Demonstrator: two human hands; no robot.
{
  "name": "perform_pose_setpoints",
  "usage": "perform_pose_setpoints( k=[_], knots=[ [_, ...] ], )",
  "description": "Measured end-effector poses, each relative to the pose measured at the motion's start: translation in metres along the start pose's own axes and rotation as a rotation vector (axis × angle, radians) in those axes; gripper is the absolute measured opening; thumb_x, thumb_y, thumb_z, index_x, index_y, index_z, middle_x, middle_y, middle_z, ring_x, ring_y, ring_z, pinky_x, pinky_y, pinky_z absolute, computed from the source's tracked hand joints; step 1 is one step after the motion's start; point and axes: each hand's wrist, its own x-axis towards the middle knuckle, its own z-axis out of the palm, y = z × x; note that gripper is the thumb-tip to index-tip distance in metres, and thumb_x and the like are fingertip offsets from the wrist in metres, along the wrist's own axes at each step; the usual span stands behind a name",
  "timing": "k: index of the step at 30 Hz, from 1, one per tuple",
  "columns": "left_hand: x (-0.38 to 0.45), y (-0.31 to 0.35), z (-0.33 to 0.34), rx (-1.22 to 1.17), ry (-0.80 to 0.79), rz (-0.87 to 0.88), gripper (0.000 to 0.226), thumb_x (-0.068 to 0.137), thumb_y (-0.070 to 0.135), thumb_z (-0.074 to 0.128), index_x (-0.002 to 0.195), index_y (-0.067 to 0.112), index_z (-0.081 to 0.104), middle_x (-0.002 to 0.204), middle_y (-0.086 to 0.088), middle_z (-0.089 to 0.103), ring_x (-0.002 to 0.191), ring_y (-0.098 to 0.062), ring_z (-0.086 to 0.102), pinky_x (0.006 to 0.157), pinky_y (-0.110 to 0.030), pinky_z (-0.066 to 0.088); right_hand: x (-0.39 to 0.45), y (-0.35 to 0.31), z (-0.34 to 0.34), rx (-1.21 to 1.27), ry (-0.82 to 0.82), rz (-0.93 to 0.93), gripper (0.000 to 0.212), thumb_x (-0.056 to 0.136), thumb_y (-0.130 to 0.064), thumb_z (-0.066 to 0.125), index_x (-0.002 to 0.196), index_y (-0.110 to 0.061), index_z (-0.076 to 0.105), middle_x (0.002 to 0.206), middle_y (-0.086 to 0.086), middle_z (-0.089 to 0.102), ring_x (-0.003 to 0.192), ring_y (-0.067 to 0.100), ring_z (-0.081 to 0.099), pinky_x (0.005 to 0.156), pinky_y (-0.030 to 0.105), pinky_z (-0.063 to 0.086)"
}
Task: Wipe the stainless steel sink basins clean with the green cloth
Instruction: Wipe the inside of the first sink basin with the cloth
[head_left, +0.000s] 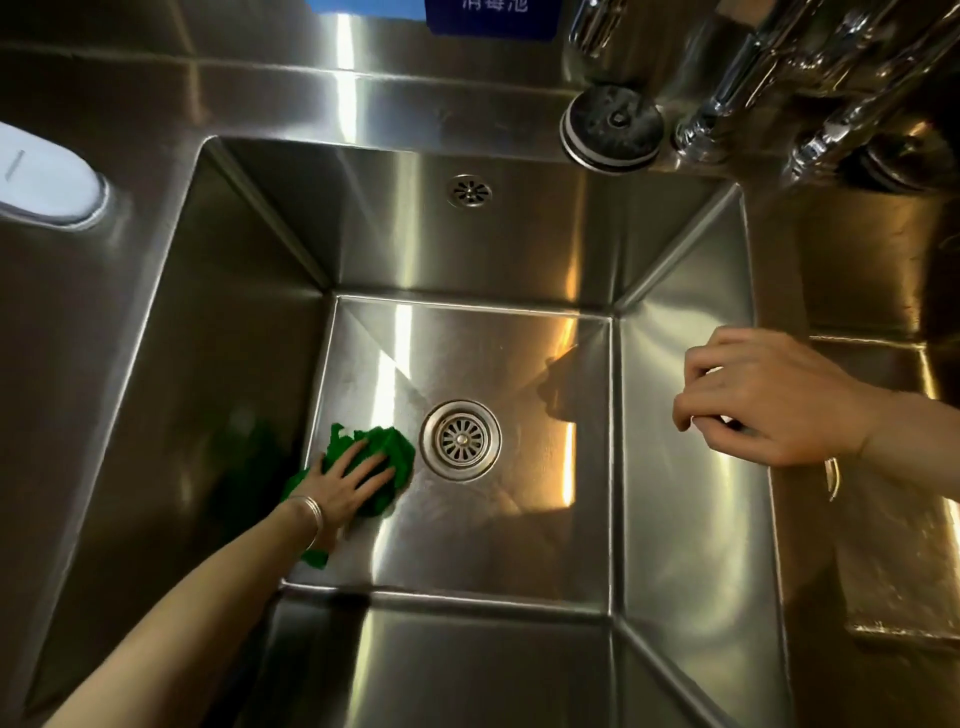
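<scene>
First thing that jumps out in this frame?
The green cloth, bright against all the steel, lies on the basin floor just left of the round drain, with the left hand pressing flat on it. The right hand hovers loosely curled over the basin's right edge, holding nothing.

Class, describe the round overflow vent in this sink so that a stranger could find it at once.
Start at the deep steel basin. Look up its far wall, above the floor drain. The overflow vent is the small perforated disc there, mounted on a wall rather than the floor, and smaller than the drain.
</scene>
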Motion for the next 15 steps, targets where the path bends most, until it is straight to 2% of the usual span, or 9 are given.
perform_pose_setpoints(
  k=[3, 5, 6, 8, 10, 12, 14, 15],
  knots=[
    [-0.009, 0.001, 0.005, 0.146, -0.042, 0.115, 0.113, 0.076, 0.032, 0.072, 0.144, 0.030, -0.019, 0.155, -0.006, -0.021, 0.138, -0.037, -0.021, 0.108, -0.064, 0.014, 0.000, 0.000, -0.001, -0.017, 0.011, 0.002, 0.027, 0.081, -0.033, 0.040, 0.070, -0.031, 0.065, 0.062, -0.011, 0.057, 0.063, 0.008, 0.051, 0.066, 0.021, 0.027],
    [-0.011, 0.001, 0.003, 0.115, 0.011, 0.082, 0.110, 0.077, 0.033, 0.070, 0.143, 0.036, -0.018, 0.154, -0.004, -0.022, 0.138, -0.038, -0.022, 0.105, -0.069, 0.011, 0.000, 0.001, -0.001, -0.015, 0.022, 0.000, 0.028, 0.081, -0.033, 0.040, 0.069, -0.031, 0.066, 0.062, -0.011, 0.057, 0.063, 0.008, 0.051, 0.066, 0.021, 0.027],
    [-0.014, 0.002, 0.001, 0.020, 0.059, 0.016, 0.106, 0.079, 0.037, 0.067, 0.143, 0.039, -0.016, 0.154, -0.004, -0.023, 0.139, -0.039, -0.020, 0.104, -0.071, 0.011, 0.000, 0.001, 0.000, -0.011, 0.030, -0.003, 0.029, 0.081, -0.033, 0.039, 0.070, -0.031, 0.066, 0.062, -0.010, 0.057, 0.062, 0.008, 0.051, 0.066, 0.021, 0.027],
    [-0.021, 0.006, -0.007, -0.314, 0.148, -0.207, 0.101, 0.076, 0.052, 0.064, 0.144, 0.042, -0.010, 0.154, -0.004, -0.023, 0.139, -0.041, -0.017, 0.103, -0.070, 0.012, 0.000, 0.001, 0.000, -0.004, 0.042, -0.014, 0.030, 0.081, -0.033, 0.039, 0.069, -0.031, 0.067, 0.062, -0.010, 0.057, 0.060, 0.007, 0.050, 0.066, 0.021, 0.025],
    [-0.024, 0.013, -0.014, -0.711, 0.166, -0.464, 0.103, 0.072, 0.058, 0.067, 0.145, 0.043, -0.003, 0.153, -0.003, -0.022, 0.138, -0.044, -0.012, 0.104, -0.069, 0.018, 0.001, -0.001, -0.002, -0.018, 0.051, -0.023, 0.031, 0.081, -0.033, 0.039, 0.069, -0.031, 0.067, 0.061, -0.010, 0.057, 0.060, 0.007, 0.050, 0.066, 0.021, 0.024],
    [-0.023, 0.025, -0.017, -1.028, 0.139, -0.635, 0.103, 0.069, 0.060, 0.069, 0.145, 0.043, 0.001, 0.153, -0.006, -0.018, 0.137, -0.048, -0.008, 0.105, -0.067, 0.020, 0.002, -0.002, -0.004, -0.031, 0.040, -0.030, 0.031, 0.081, -0.033, 0.038, 0.070, -0.032, 0.067, 0.061, -0.011, 0.058, 0.061, 0.008, 0.051, 0.066, 0.021, 0.024],
    [-0.014, 0.036, -0.018, -1.200, 0.097, -0.719, 0.101, 0.069, 0.064, 0.066, 0.144, 0.044, 0.002, 0.153, -0.012, -0.012, 0.135, -0.052, -0.009, 0.108, -0.065, 0.015, 0.001, -0.003, -0.002, -0.043, 0.028, -0.038, 0.031, 0.082, -0.034, 0.038, 0.072, -0.032, 0.067, 0.062, -0.012, 0.059, 0.063, 0.009, 0.052, 0.066, 0.022, 0.027],
    [-0.007, 0.040, -0.019, -1.205, 0.083, -0.744, 0.099, 0.069, 0.066, 0.064, 0.144, 0.045, 0.002, 0.153, -0.014, -0.009, 0.134, -0.053, -0.009, 0.107, -0.066, 0.014, 0.000, -0.002, 0.000, -0.049, 0.026, -0.045, 0.030, 0.083, -0.034, 0.038, 0.074, -0.032, 0.067, 0.063, -0.012, 0.059, 0.065, 0.010, 0.053, 0.066, 0.023, 0.030]
  ],
)
